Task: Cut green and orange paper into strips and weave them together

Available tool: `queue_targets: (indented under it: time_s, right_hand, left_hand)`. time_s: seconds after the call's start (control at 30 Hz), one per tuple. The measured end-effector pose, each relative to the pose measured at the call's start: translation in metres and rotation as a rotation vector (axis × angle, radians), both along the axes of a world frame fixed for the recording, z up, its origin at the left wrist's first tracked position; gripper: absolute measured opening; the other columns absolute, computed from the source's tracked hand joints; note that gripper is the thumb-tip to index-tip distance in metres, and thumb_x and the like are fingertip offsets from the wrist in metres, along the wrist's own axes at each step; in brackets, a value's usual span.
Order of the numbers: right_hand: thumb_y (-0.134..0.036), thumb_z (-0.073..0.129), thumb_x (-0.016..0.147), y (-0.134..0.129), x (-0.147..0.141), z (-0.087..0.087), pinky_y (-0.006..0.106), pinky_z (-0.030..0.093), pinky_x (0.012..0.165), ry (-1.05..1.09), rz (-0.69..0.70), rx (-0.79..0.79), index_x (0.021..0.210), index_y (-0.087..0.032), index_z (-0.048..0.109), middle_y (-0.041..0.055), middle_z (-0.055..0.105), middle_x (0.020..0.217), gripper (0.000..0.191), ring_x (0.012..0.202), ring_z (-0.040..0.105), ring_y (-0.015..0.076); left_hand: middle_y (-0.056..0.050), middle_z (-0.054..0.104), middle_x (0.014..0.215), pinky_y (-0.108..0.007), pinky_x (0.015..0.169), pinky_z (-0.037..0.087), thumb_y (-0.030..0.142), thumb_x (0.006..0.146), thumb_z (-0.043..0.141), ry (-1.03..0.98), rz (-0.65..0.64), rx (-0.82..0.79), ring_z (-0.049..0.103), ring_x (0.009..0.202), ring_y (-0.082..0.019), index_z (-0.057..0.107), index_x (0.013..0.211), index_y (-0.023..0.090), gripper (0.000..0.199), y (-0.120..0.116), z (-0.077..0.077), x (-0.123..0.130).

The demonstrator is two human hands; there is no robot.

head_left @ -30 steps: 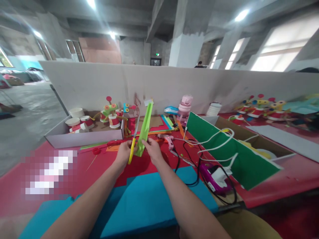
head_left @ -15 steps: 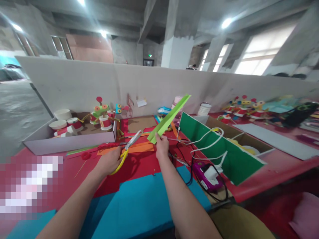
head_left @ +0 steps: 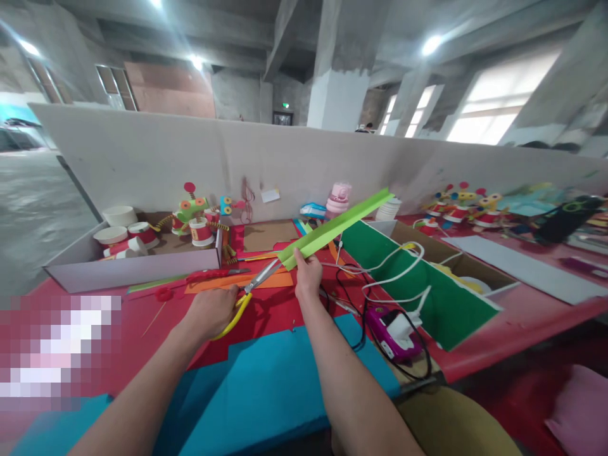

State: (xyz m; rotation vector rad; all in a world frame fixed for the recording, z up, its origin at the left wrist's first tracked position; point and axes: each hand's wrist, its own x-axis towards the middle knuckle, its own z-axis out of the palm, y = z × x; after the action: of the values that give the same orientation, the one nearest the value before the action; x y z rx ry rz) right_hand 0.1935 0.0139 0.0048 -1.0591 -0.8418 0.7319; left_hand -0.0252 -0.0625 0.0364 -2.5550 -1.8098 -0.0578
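My left hand (head_left: 213,311) is closed on a pair of yellow-handled scissors (head_left: 241,311). The blades point up and to the right, and their tips reach the lower left end of a folded light-green paper strip (head_left: 332,231). Between finger and thumb of my right hand (head_left: 308,275) that strip is pinched near its lower end; the rest slants up to the right. Orange paper (head_left: 270,280) lies on the red tabletop behind the scissors. A red-handled knife or tool (head_left: 206,276) rests beyond my left hand. Below my hands is blue board (head_left: 266,380).
At the left, a shallow box (head_left: 137,275) holds white paper cups and a cup figure (head_left: 199,231). A green-sided box (head_left: 408,285) stands at the right with white cables across it. Near it sits a purple power strip (head_left: 394,335) with a white plug. A white partition (head_left: 285,152) runs along the back.
The green strip has tilted lower to the right. The scissors have swung down to the right, and their tips now meet the strip's lower end.
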Motion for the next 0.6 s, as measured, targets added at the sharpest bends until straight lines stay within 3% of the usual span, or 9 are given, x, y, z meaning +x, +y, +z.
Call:
queue_targets:
  time_s: [0.2,0.37,0.6]
  right_hand:
    - [-0.049,0.066,0.071,-0.014,-0.014,0.015,0.026,0.045,0.064,-0.07,-0.108,-0.03,0.054,-0.021,0.053,0.0011,0.06,0.052,0.036,0.072,0.06,0.0196]
    - [-0.048,0.066,0.071,-0.018,-0.017,0.02,0.026,0.046,0.067,-0.056,-0.057,-0.041,0.056,-0.02,0.055,0.0011,0.063,0.056,0.033,0.07,0.059,0.0185]
    - [-0.054,0.069,0.066,-0.008,-0.017,0.007,0.025,0.046,0.061,0.108,0.011,-0.01,0.061,-0.018,0.056,-0.0009,0.06,0.057,0.038,0.064,0.057,0.0156]
  left_hand:
    - [-0.018,0.069,0.083,-0.035,0.063,0.041,0.047,0.089,0.035,0.013,-0.024,0.006,0.066,0.074,-0.033,0.058,0.1,0.017,0.04,-0.001,0.003,0.0]
    - [-0.018,0.07,0.086,-0.035,0.064,0.041,0.047,0.091,0.031,0.017,-0.027,-0.011,0.066,0.076,-0.033,0.057,0.101,0.016,0.041,-0.003,0.007,0.002]
    - [-0.019,0.069,0.089,-0.037,0.063,0.043,0.049,0.092,0.023,0.033,-0.024,-0.031,0.066,0.079,-0.035,0.057,0.1,0.014,0.049,-0.005,0.012,0.006]
